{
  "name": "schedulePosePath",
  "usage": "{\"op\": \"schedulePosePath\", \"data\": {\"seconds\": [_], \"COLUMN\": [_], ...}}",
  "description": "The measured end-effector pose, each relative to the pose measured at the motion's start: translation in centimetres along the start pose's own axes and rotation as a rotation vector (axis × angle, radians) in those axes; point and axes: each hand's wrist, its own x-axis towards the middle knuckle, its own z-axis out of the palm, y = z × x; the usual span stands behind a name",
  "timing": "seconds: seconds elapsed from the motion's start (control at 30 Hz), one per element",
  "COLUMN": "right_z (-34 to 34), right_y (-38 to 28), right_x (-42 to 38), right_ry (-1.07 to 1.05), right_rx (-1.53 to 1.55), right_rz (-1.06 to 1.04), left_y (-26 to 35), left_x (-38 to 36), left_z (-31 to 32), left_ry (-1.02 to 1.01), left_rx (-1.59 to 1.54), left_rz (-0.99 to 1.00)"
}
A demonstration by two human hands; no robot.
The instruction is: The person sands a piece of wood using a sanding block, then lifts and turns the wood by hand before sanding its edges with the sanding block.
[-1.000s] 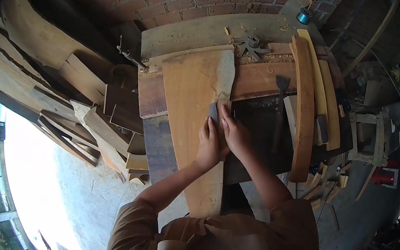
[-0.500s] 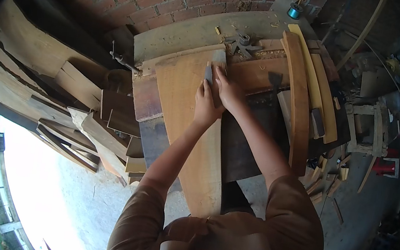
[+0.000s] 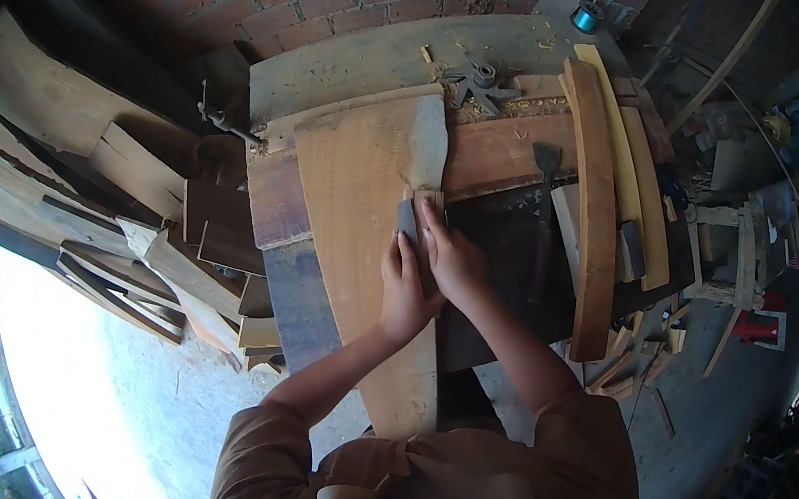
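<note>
My left hand (image 3: 404,291) and my right hand (image 3: 456,262) are closed side by side around a wooden hand plane (image 3: 433,199). The plane lies on a broad, tapering board (image 3: 355,163), near its right edge. A dark grey piece (image 3: 406,215) shows at the plane's left side; my fingers and palms hide most of the body. The board's narrow end points toward my torso, and its far right corner has a pale grey patch (image 3: 428,132). To the right of my hands, a flat-bladed chisel (image 3: 549,158) rests on the dark bench surface (image 3: 498,232).
Curved wooden pieces (image 3: 591,214) lie along the bench's right side. A dark metal tool (image 3: 482,84) sits among shavings at the back, near a blue spool (image 3: 587,17). Stacked planks (image 3: 63,124) and a clamp (image 3: 225,121) stand left; offcuts (image 3: 626,365) litter the floor right.
Both hands and the plane have slid along the board toward my body, leaving the pale grey patch at the far corner exposed. The view has shifted slightly.
</note>
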Motion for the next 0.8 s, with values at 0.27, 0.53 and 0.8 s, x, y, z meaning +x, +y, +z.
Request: {"op": "schedulePosePath", "data": {"seconds": [0.27,0.53,0.8], "right_z": [-1.3,-1.6,0.2], "right_y": [2.7,0.1,-2.9], "right_x": [21.8,2.9,-14.6], "right_ry": [0.123,-0.089,-0.137], "right_rx": [0.006,-0.155,-0.132], "right_rz": [-0.006,-0.089,-0.096], "left_y": [-2.1,-0.7,3.1], "left_x": [22.1,2.4,-16.1], "left_z": [0.2,0.3,-0.6], "left_ry": [0.035,0.053,-0.032], "left_rx": [0.219,0.042,0.095], "left_rz": [0.112,0.034,-0.152]}}
